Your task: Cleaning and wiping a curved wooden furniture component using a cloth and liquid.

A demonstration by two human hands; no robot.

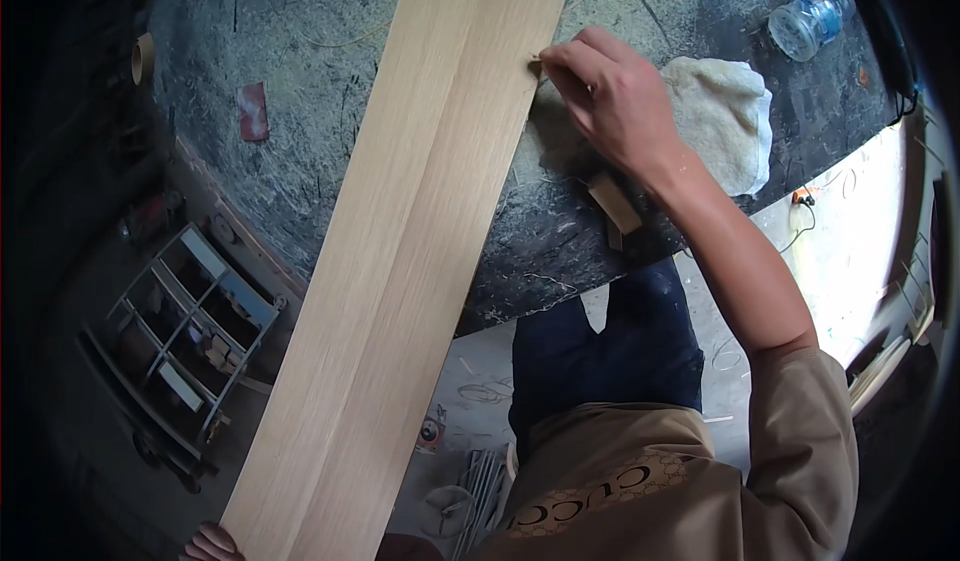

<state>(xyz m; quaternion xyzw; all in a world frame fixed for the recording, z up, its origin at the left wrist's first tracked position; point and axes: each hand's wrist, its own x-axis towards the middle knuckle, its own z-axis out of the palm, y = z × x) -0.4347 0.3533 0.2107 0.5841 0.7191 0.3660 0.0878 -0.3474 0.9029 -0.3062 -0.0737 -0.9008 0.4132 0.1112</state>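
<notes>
A long pale wooden board (400, 241) slants across the dark workbench (310, 91), its near end jutting past the bench edge toward me. My left hand (213, 543) grips the board's left edge near that end; only some fingers show. At the board's right edge, farther up, my right hand (620, 101) is pinched closed. A tiny light bit shows at its fingertips, too small to name. Under my right wrist lies a small brown block (614, 207), partly covered by a shadow. Just right of that hand is a crumpled cream cloth (720, 121).
A clear plastic bottle (812, 16) lies at the far right of the bench. Left of the board is a small reddish scrap of sandpaper-like sheet (253, 113). A tape roll (143, 59) sits at the bench's left rim. A metal-framed cart (200, 306) stands below on the left.
</notes>
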